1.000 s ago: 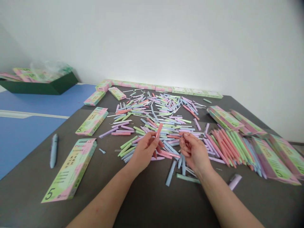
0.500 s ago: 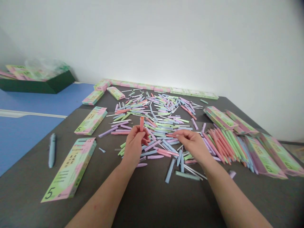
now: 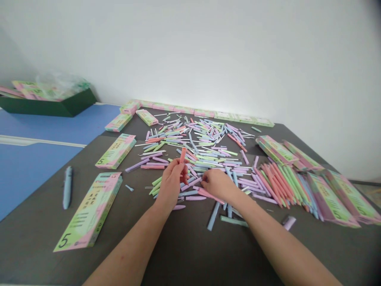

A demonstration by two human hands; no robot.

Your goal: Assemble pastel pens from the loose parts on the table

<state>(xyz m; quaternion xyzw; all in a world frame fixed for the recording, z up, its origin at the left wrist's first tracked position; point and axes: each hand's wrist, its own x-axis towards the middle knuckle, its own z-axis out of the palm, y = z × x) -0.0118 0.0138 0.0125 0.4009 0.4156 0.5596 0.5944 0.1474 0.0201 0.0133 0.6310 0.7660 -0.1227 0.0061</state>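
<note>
A coral pen tube point(image 3: 183, 155) stands upright in the closed fingers of my left hand point(image 3: 170, 183), its open end facing up. To the right, my right hand point(image 3: 218, 184) is low over the heap of pastel pen parts point(image 3: 214, 161), fingers pinched and pointing left. What they hold, if anything, is hidden behind the hand. Just below its fingers lies a pink pen point(image 3: 208, 194). Light blue and purple pen pieces, with thin white refills, spread around both hands.
On the left stand green-and-pink pen boxes point(image 3: 89, 210), a lone blue pen point(image 3: 67, 187) and a dark green bin point(image 3: 47, 107). Sorted pens point(image 3: 285, 182) lie at the right beside more boxes point(image 3: 333, 196). A row of boxes point(image 3: 184, 109) lines the wall.
My right hand has moved left and slightly down, close to my left hand; the coral piece at its fingertips is now out of sight. My left hand has shifted slightly right with the tube.
</note>
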